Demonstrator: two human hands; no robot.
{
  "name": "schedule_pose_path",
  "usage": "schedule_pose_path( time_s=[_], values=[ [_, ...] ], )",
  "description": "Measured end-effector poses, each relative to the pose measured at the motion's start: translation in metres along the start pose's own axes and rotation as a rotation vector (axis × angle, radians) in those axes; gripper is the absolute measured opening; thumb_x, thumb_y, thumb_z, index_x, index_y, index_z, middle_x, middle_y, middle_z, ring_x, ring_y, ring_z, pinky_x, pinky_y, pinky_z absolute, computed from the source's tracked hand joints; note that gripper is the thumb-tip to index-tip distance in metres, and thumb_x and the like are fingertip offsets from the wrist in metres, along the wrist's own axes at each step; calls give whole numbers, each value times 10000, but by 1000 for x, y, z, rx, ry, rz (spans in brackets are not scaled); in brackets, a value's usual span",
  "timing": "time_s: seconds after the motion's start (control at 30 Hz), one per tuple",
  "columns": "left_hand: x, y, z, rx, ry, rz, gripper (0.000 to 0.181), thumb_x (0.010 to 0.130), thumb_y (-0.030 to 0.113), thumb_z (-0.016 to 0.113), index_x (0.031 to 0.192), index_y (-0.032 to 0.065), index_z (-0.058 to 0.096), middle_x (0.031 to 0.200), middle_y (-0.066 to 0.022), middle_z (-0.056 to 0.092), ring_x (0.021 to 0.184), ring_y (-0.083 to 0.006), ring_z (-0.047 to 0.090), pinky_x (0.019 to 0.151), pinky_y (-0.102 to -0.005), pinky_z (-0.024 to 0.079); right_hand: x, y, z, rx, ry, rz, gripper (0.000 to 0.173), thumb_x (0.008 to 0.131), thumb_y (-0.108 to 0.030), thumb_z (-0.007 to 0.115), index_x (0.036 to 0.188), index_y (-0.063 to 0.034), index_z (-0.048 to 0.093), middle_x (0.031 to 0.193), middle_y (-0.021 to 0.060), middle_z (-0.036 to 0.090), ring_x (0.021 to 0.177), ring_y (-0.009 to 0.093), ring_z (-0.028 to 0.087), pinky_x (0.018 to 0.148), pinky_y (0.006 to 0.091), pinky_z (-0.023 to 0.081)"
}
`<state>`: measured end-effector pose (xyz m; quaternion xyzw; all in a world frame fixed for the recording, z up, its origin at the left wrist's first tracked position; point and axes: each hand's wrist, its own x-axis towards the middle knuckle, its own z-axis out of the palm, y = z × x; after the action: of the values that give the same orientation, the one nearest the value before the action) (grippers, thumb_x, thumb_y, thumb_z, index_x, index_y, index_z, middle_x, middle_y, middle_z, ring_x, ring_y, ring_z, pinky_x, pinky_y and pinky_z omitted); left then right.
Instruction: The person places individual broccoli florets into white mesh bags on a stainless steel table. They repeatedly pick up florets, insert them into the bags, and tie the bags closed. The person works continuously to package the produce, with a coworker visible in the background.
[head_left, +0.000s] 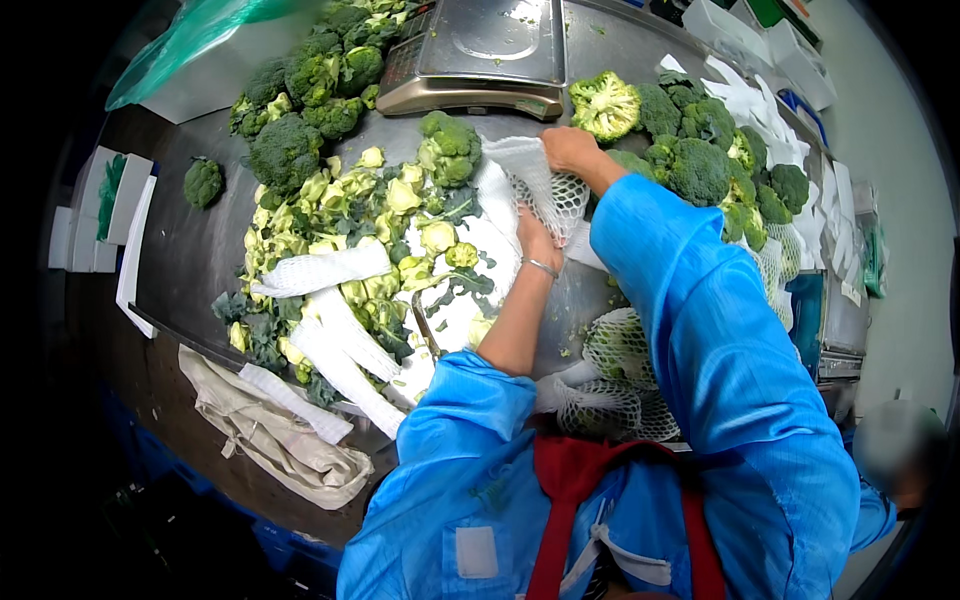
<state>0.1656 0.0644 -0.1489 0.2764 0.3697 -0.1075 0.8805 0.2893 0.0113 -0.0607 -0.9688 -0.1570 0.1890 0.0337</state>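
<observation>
My right hand (571, 150) grips the upper end of a white foam mesh net (562, 196), whose mesh is stretched wide there. Below it my left hand (538, 238) holds the lower part of the same net; its fingertips are partly hidden by the mesh. A broccoli head (450, 148) stands just left of the net. A cut broccoli head (604, 106), stem side showing, lies above my right hand. Left of my left forearm a knife (424, 324) lies on a white board (465, 304) among trimmed stem pieces and leaves.
Steel scale (491, 45) at the table's back. Broccoli heaps stand back left (285, 154) and right (701, 169). Netted broccoli (616, 345) lies near the front edge; loose white nets (352, 352) lie over the trimmings (322, 195). Another person (877, 514) is at the lower right.
</observation>
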Motion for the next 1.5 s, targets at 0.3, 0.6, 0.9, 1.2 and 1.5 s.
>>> schedule_pose_path(
  time_s=[0.3, 0.6, 0.9, 1.2, 1.5],
  values=[
    [-47, 44, 25, -252, -440, -109, 350, 863, 329, 444, 1002, 18, 527, 932, -83, 581, 810, -195, 552, 697, -316, 454, -130, 10, -28, 788, 412, -128, 362, 901, -273, 369, 986, 56, 493, 953, 156, 580, 829, 261, 519, 761, 310, 402],
    [-72, 52, 21, -160, -770, -60, 416, 914, 352, 364, 1056, -3, 526, 972, -93, 604, 842, -200, 577, 791, -346, 472, -219, -8, -35, 1272, 624, 58, 385, 923, -296, 393, 791, 30, 548, 675, 27, 536, 643, 97, 432, 600, 266, 363],
    [-136, 55, 5, -125, -819, -8, 381, 916, 289, 340, 994, -14, 558, 920, -136, 613, 868, -234, 590, 821, -348, 467, -243, 1, -41, 1571, 318, 329, 324, 910, -316, 415, 827, -45, 572, 669, 53, 556, 476, 114, 501, 399, 231, 396],
    [-163, 71, -6, -257, -691, -131, 345, 842, 336, 459, 865, 25, 607, 880, -132, 632, 835, -270, 603, 811, -388, 466, -239, -14, 28, 2171, 8, 131, 275, 899, -257, 446, 987, -20, 553, 904, 70, 620, 735, 127, 606, 650, 273, 514],
    [-177, 11, -15, 30, -736, -51, 347, 879, 238, 403, 1078, -16, 531, 980, -133, 610, 861, -229, 605, 782, -336, 498, -283, 11, 1, 1505, 245, -118, 333, 845, -237, 523, 1090, -11, 532, 999, 62, 596, 926, 145, 542, 844, 285, 392]
  ],
)
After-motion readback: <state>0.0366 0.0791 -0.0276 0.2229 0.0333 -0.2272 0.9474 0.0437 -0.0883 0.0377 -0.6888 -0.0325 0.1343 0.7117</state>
